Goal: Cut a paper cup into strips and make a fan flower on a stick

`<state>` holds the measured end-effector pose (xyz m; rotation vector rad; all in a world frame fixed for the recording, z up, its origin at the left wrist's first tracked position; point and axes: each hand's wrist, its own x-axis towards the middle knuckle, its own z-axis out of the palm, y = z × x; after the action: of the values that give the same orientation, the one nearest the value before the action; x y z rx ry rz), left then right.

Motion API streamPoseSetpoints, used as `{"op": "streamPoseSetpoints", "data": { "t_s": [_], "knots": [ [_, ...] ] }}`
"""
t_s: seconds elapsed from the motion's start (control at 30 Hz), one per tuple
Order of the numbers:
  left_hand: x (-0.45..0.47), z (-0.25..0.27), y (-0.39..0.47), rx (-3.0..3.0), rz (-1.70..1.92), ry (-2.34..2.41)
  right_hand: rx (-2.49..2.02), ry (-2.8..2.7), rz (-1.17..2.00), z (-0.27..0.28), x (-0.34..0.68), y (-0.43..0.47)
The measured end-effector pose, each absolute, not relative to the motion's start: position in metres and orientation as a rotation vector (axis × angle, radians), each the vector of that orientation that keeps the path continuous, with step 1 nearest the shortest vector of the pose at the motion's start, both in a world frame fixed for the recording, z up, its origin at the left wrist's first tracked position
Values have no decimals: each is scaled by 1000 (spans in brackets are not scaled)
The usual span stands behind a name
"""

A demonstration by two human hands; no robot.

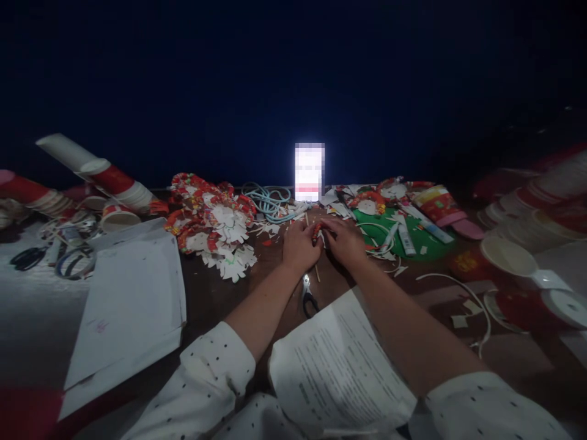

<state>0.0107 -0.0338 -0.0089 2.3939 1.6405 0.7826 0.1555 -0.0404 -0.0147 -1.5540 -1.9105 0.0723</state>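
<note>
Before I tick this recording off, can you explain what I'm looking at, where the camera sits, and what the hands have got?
This is one picture from a camera worn on a person's head, looking down at their own bare hands on a dim, cluttered table. The left hand and right hand meet on a small red paper piece, both in a closed grip. Scissors and a printed sheet lie nearer the body. Farther off: cut paper flowers, stacked red paper cups, a blue cable and a lit phone.
</note>
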Motion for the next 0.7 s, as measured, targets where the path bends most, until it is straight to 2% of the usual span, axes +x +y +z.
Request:
{"op": "streamPoseSetpoints", "data": {
  "t_s": [0.7],
  "knots": [
    [9, -9, -34, 2328, 904, 1633, -1528, -1745, 113, -10, 158, -41]
  ]
}}
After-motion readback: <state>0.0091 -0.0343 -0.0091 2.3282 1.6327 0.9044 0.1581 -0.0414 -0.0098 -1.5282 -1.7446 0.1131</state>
